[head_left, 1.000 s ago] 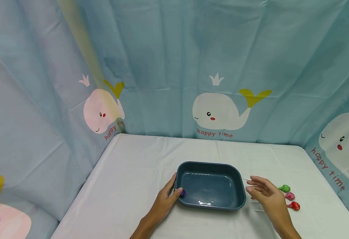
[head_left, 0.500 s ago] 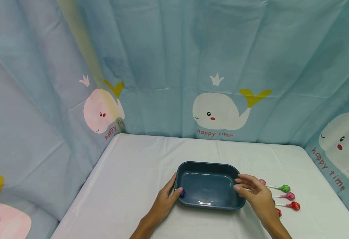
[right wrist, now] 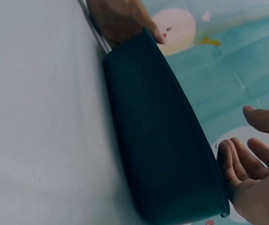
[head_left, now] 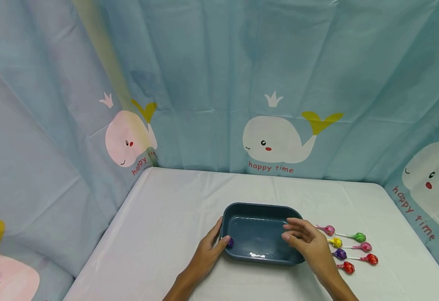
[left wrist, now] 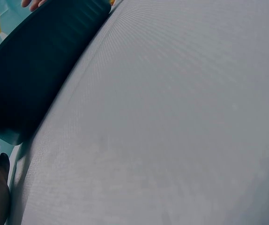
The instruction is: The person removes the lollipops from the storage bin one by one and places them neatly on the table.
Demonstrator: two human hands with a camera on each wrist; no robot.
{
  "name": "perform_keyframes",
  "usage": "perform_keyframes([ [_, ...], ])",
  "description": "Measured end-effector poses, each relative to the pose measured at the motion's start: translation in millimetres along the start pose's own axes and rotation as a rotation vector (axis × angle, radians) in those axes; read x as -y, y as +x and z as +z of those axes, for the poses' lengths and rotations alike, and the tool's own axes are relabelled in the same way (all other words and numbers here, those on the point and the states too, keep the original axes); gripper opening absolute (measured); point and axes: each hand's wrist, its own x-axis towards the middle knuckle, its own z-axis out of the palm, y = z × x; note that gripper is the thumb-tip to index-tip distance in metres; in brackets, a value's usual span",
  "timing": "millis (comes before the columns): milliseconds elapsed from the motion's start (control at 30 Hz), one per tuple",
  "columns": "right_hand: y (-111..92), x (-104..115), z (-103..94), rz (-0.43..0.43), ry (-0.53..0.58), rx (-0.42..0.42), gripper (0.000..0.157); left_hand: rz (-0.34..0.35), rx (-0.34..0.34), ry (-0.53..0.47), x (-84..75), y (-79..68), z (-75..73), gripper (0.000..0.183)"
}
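A dark blue plastic tray (head_left: 264,238) stands on the white cloth, a glossy reflection along its inner front edge. My left hand (head_left: 207,251) grips its left end, thumb over the rim and fingers against the outer wall. Just beside that thumb tip, in the tray's left front corner, shows the round head of a purple lollipop (head_left: 230,242); its stick is mostly hidden. Over the tray's right end hovers my right hand (head_left: 309,244), fingers loosely bent, thumb apart from them, nothing between. The right wrist view shows this hand (right wrist: 256,168) at the tray's rim.
Right of the tray, several wrapped lollipops lie in two columns, among them a green one (head_left: 359,237), a yellow one (head_left: 336,242) and a red one (head_left: 348,267). A blue whale-print curtain (head_left: 204,83) hangs behind the white-covered table (head_left: 159,217).
My right hand has moved left from above the lollipops to over the tray's right end, uncovering the nearer column. My left hand and the tray have stayed in place.
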Motion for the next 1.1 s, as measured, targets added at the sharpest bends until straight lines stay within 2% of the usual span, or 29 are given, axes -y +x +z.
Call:
perform_keyframes([
  [367, 3.7, 1.3, 17.6, -0.003, -0.029, 0.037, 0.054, -0.013, 0.0, 0.008, -1.0, 0.2, 0.6, 0.07],
  [533, 7.8, 1.5, 26.1, 0.004, -0.049, 0.084, 0.052, -0.025, -0.002, 0.019, -1.5, -0.6, 0.8, 0.071],
  [900, 20.0, 1.8, 49.9, -0.042, -0.078, 0.161, 0.052, -0.021, -0.003, 0.015, -2.0, -1.0, 0.0, 0.07],
  [1100, 27.3, 1.8, 59.9, -0.072, -0.091, 0.233, 0.05, -0.019, 0.004, 0.003, -2.3, -0.6, -0.5, 0.07],
])
